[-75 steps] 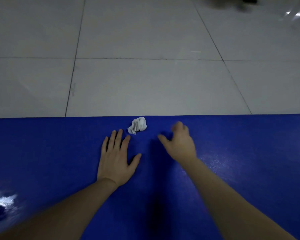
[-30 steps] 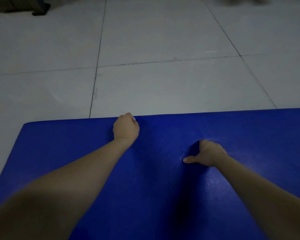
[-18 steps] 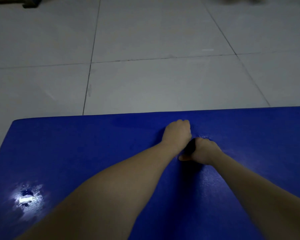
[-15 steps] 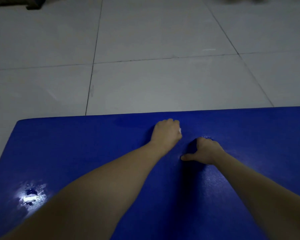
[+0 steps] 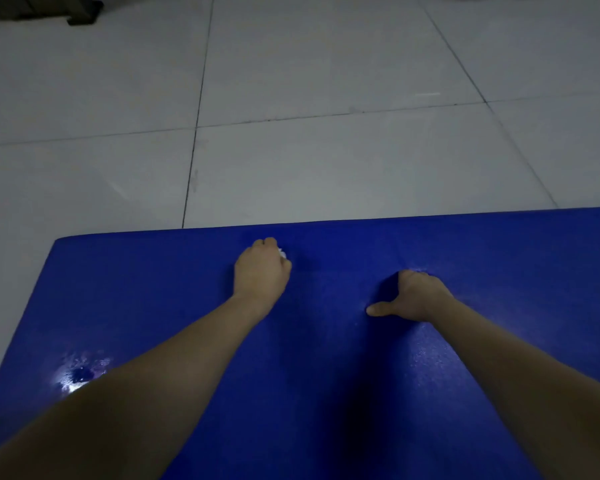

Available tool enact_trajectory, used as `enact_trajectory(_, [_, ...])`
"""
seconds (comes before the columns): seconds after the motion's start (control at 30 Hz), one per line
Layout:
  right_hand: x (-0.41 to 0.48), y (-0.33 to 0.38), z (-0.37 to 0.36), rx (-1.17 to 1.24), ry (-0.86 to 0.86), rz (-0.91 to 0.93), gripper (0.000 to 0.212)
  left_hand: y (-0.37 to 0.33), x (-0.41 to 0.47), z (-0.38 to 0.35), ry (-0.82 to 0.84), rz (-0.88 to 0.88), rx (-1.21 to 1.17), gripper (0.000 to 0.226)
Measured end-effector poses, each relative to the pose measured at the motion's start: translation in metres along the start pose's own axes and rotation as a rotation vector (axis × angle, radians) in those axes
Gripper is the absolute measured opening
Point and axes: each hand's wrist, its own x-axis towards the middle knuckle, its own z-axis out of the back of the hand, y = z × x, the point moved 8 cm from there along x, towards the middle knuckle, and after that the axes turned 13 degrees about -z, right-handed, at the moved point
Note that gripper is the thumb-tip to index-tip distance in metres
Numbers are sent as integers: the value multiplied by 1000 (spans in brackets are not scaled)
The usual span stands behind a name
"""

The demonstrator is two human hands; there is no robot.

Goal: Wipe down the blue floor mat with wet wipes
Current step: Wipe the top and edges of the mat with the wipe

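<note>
Gripping a wipe (image 5: 282, 253), left hand (image 5: 261, 271) presses the blue mat (image 5: 146, 292).

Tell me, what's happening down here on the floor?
A person is wiping a blue mat that lies on the tiled floor. The left hand grips a crumpled white wipe, barely showing, against the mat near its far edge. The right hand rests on the mat, thumb out. A wet shine shows at the near left.
</note>
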Motion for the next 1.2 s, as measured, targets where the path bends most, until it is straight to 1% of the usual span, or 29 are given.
enact_trajectory(0.2, [2,2,0,5,-15,18,82,-111,14,-39,87,-138,-188,23])
enact_trajectory(0.23, [3,4,0,2,-21,40,76,-131,15,-46,109,-173,-214,24])
enact_trajectory(0.3, [5,6,-1,-4,-32,65,57,-164,14,-56,154,-251,-240,23])
enact_trajectory(0.37, [8,7,-3,-5,-53,74,47,-179,12,-59,171,-350,-164,22])
enact_trajectory(0.43, [9,5,-4,10,-54,73,49,-177,10,-57,172,-447,-14,23])
enact_trajectory(0.47, [8,3,-4,24,-52,65,55,-171,9,-54,168,-464,42,23])
enact_trajectory(0.53, [6,-1,-1,24,-61,39,76,-148,9,-47,158,-436,76,24])
enact_trajectory(0.6, [4,-4,1,3,-48,11,89,-113,1,-39,174,-335,40,24])
enact_trajectory(0.67, [1,-3,0,-8,-41,16,90,-65,-12,-21,141,-207,79,24])
enact_trajectory(0.77, [-1,-3,1,-6,-43,12,87,5,-39,14,15,-9,198,28])
enact_trajectory(0.87, [-5,-3,-1,13,-43,19,91,34,-59,18,10,162,164,32])
enact_trajectory(0.93, [-9,-2,-3,50,-31,38,103,27,-58,11,-2,238,86,33])
enact_trajectory(0.97, [-11,-2,-6,93,3,55,111,15,-57,6,-11,256,33,32])
enact_trajectory(1.03, [-22,-9,-9,145,115,91,118,-19,-52,-7,-11,248,-49,30])
enact_trajectory(1.07, [-29,-21,-13,108,160,89,120,-39,-49,-15,-1,234,-76,28])
enact_trajectory(1.1, [-38,-39,-17,21,175,68,121,-63,-45,-23,13,219,-99,25])
enact_trajectory(1.17, [-54,-80,-30,-200,164,12,125,-115,-40,-38,49,156,-155,21])
enact_trajectory(1.2, [-62,-96,-37,-252,152,-8,129,-143,-39,-46,73,105,-184,19])
